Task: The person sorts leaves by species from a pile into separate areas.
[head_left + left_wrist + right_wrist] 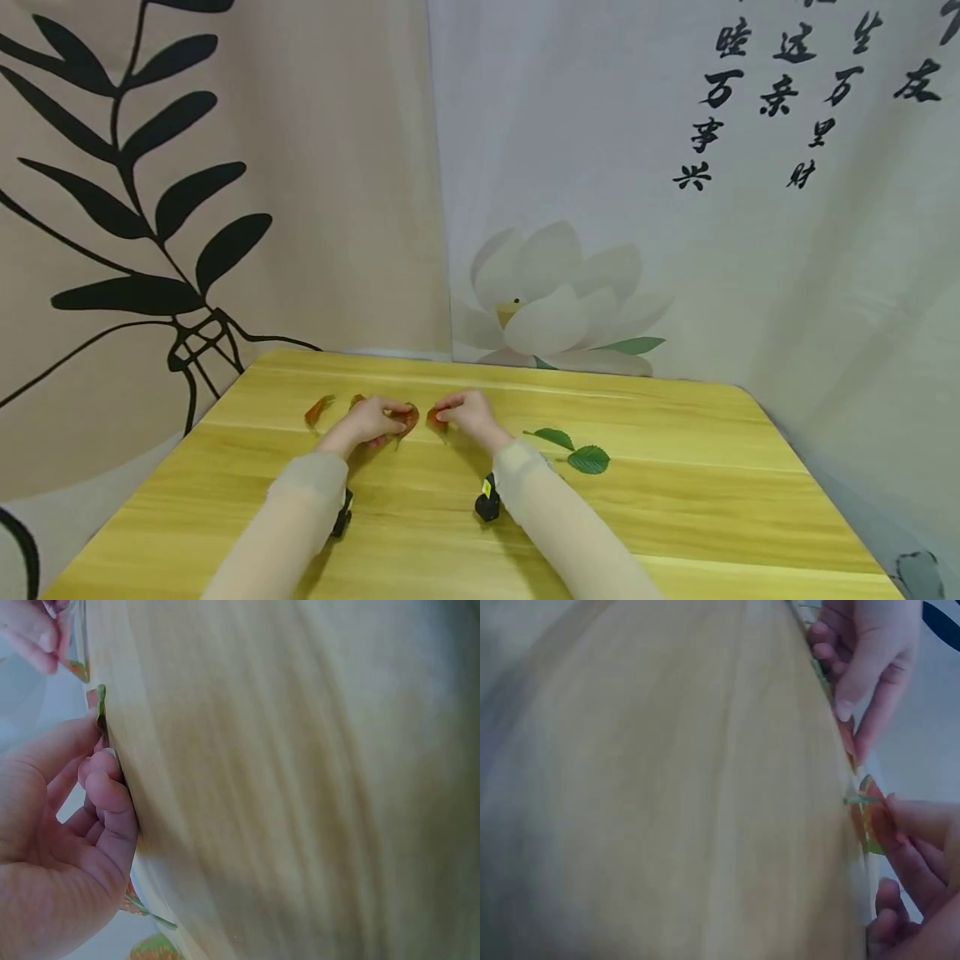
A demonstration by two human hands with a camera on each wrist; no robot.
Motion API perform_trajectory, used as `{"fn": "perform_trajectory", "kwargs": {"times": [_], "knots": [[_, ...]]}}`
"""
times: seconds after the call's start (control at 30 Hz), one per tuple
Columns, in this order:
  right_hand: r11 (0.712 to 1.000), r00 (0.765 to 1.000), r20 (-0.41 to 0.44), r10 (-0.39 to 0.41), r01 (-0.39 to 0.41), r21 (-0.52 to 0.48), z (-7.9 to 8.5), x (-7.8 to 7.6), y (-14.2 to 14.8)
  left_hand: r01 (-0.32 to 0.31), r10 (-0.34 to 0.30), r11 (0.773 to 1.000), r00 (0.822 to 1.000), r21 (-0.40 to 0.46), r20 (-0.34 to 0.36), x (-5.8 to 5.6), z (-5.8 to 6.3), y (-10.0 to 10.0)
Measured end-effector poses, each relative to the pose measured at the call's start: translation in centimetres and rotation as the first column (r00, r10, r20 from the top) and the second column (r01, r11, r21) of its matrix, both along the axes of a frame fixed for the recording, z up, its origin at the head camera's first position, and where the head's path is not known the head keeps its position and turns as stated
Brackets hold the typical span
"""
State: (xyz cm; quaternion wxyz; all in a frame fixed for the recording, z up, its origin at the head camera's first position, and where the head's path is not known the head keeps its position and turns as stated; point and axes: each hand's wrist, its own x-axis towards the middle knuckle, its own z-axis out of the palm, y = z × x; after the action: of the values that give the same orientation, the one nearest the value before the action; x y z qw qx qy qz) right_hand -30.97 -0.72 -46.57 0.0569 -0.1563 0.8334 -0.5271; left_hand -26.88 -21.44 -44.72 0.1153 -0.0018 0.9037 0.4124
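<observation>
At the far side of the table, my left hand (369,418) pinches a reddish-brown leaf (408,420) between thumb and index finger, close over the wood. Just right of it, my right hand (471,413) pinches an orange-red leaf (434,420) by its edge. The right wrist view shows this leaf (871,817) raised on its side, with green on its lower part and a stem toward the table. Another reddish leaf (357,400) shows partly behind my left hand. An orange-brown leaf (318,412) lies farther left.
Two green leaves with toothed edges, a front one (588,459) and a back one (555,437), lie right of my right hand. The yellow wooden table (420,533) ends at a printed curtain (360,208). Black wrist cameras sit under both cuffs.
</observation>
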Motion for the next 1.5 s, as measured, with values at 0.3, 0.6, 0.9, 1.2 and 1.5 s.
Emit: {"fn": "perform_trajectory", "kwargs": {"times": [0.3, 0.6, 0.9, 1.2, 1.5], "knots": [[0.984, 0.998, -0.049, 0.041, -0.031, 0.177, 0.7, 0.2, 0.6, 0.011, -0.011, 1.0, 1.0, -0.007, -0.015, -0.3, 0.2, 0.4], [0.965, 0.995, -0.081, 0.063, -0.04, 0.259, 1.7, 0.8, 0.3, 0.009, -0.01, 1.0, 1.0, -0.022, -0.013, -0.4, 0.4, 0.0], [0.965, 0.996, -0.072, 0.059, -0.038, 0.261, 1.6, 1.0, 0.2, 0.02, -0.02, 1.0, 1.0, -0.011, -0.006, 0.2, 1.1, 0.4], [0.993, 0.997, 0.029, 0.065, -0.067, 0.093, 1.7, 0.9, 0.4, 0.048, -0.048, 0.999, 0.999, 0.014, 0.024, 0.7, 1.8, 0.6], [0.994, 0.997, 0.014, 0.074, -0.075, 0.079, 2.5, 0.7, 1.1, 0.086, -0.096, 0.989, 0.993, 0.122, 0.072, 0.4, 3.7, -0.3]]}}
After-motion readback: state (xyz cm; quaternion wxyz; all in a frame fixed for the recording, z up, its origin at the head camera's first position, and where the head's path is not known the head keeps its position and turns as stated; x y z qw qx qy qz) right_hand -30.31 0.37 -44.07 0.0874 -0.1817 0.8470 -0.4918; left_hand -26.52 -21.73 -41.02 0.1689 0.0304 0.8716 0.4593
